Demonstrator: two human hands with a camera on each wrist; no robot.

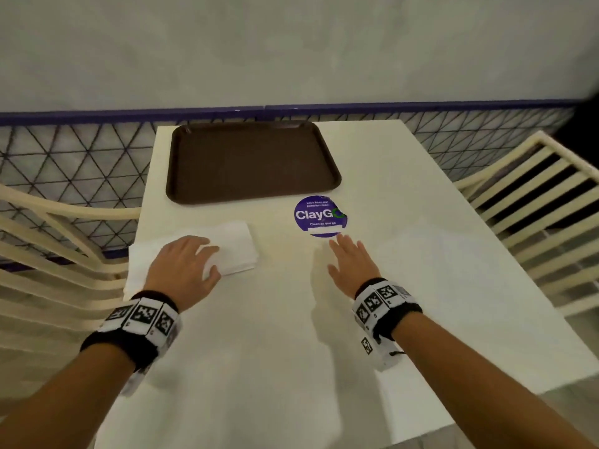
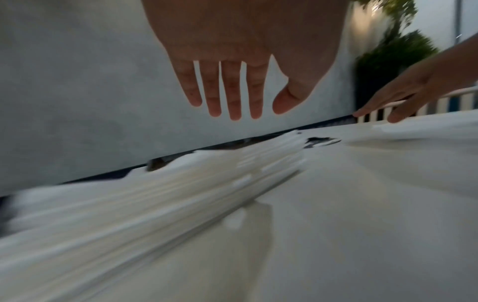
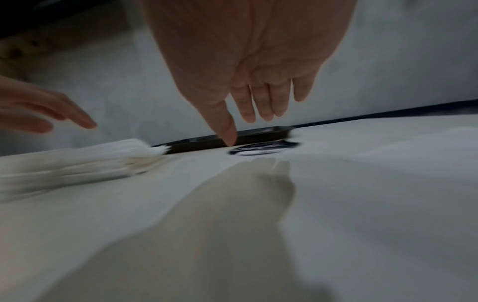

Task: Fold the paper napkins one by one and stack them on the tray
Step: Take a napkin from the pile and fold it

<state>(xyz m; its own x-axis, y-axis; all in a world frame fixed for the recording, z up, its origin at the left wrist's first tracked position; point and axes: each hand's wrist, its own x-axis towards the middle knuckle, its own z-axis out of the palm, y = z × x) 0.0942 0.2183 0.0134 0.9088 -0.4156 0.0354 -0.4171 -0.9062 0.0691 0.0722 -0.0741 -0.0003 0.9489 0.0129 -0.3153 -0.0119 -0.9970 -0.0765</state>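
Both forearms, each with a banded wrist rig, reach in from the near edge of the white table (image 1: pixel 405 196). From there the account goes to the napkin stack (image 1: pixel 236 246), a thick pile of white paper napkins lying at about ten o'clock from the table's middle, near the left edge and short of the tray (image 1: pixel 252 131). The left hand (image 1: pixel 186 265) hovers low over the near half of that pile; the left wrist view shows its fingers (image 2: pixel 234 92) straight and slightly spread, with a gap between them and the paper, so its grip is slack and holds nothing. The right hand (image 1: pixel 351 259) hangs flat above bare table at about two o'clock from centre, fingers extended, thumb (image 3: pixel 225 126) pointing down, likewise holding nothing. Just beyond its fingertips sits a round purple sticker (image 1: pixel 319 215) reading "ClayGo".

The brown tray lies at twelve o'clock against the far edge, and nothing is on it, so folding has probably not begun. The step in hand looks like taking the first napkin. To do it well, the left hand should likely pinch only the top sheet at a free corner, peel it slowly so the sheets below do not drag along, and lay it on the open table at centre, where the right hand can help square the edges before creasing. Cream slatted chairs (image 1: pixel 531 196) stand at three and nine o'clock.
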